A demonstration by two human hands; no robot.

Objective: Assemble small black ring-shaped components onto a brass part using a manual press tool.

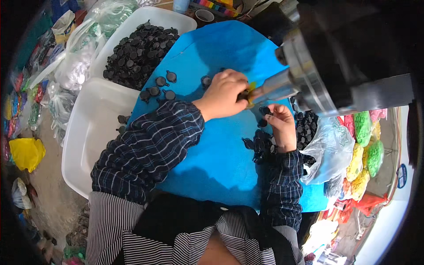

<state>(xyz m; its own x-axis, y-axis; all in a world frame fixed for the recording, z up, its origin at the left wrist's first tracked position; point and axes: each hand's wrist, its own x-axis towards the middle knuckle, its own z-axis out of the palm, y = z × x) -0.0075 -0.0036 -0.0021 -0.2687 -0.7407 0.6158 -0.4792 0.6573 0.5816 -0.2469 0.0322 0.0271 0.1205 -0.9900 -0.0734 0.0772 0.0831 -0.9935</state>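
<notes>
Evidently you're partway: beside the heap (261, 146), your right hand (283, 127) pinches a disc (265, 111), fingers nearly together. Beyond, your left hand (224, 95) curls at the machine (278, 86), its grip unclear; loose discs (171, 77) and a piled tub (187, 22) lie farther, finished or not I can't tell.

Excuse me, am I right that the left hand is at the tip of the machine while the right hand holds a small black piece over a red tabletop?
Not quite: the tabletop is blue, not red, as the head view shows. The left hand is at the tip of the machine, and the right hand holds a small black piece.
</notes>
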